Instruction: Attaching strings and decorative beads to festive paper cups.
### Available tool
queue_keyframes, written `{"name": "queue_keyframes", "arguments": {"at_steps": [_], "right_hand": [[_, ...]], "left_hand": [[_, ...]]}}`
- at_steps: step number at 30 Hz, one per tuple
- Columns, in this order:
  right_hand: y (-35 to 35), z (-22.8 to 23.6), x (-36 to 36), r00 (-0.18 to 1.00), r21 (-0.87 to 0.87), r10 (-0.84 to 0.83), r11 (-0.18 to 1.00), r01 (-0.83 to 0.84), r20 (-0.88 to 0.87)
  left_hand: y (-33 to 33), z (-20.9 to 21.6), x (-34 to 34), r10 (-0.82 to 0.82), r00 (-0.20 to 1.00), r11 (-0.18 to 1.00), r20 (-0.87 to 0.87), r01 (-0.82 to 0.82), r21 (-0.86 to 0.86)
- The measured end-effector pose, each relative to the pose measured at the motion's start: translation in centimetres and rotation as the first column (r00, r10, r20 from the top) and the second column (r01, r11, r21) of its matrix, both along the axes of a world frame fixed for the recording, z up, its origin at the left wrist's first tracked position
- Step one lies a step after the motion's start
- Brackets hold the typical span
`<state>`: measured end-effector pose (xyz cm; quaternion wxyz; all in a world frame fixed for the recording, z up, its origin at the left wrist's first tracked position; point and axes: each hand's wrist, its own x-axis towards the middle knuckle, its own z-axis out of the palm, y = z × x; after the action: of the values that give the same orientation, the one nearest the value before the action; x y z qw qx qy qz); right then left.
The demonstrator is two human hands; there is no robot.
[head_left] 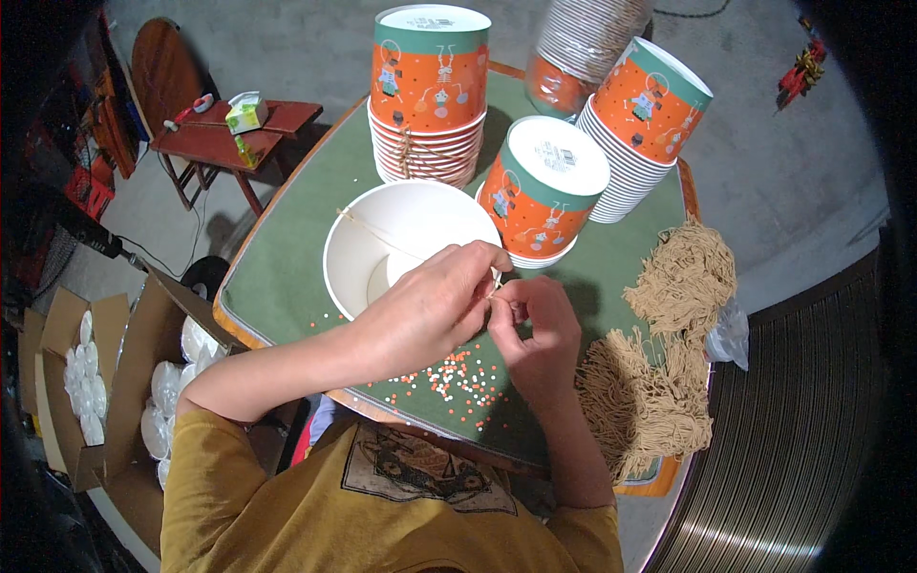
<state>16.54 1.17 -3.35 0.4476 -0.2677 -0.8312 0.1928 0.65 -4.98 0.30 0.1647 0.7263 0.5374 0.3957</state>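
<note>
A white paper bucket [435, 210] lies tipped on the green-covered table, its open mouth toward me. A thin tan twine [371, 229] runs across the mouth from the far left rim toward my hands. My left hand [430, 301] is closed at the bucket's near right rim, thumb and fingers pinching the twine. Right beside it, my right hand [537, 329] is closed too, its fingertips pinching the same twine close to the rim. The exact spot between the fingertips is partly hidden. Small orange and white beads [454, 379] lie scattered beneath my hands.
Orange-and-green buckets stand upside down behind: a tall stack [430, 91], a lower one [544, 196] and a leaning stack [645, 115]. Bundles of tan twine [650, 396] cover the table's right side. Open cardboard boxes [129, 382] with wrapped white items stand left, near a red bench [224, 143].
</note>
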Motion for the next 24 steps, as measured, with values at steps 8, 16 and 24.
{"name": "queue_keyframes", "arguments": {"at_steps": [8, 16, 24], "right_hand": [[-0.6, -0.3, 0.1, 0.992, -0.280, -0.048, 0.960, 0.014, -0.115], [-1.1, -0.7, 0.4, 1.000, -0.395, -0.004, 0.919, 0.004, 0.001], [-1.4, -1.9, 0.3, 0.996, -0.193, 0.072, 0.979, -0.061, 0.049]], "left_hand": [[-0.2, 0.2, -0.8, -0.002, 1.000, 0.998, -0.025, 0.001, -0.064], [-0.2, -0.3, -0.8, 0.030, 0.978, 0.998, -0.206, -0.019, 0.058], [-0.3, -0.1, -0.8, 0.070, 0.942, 0.989, -0.329, -0.022, 0.149]]}}
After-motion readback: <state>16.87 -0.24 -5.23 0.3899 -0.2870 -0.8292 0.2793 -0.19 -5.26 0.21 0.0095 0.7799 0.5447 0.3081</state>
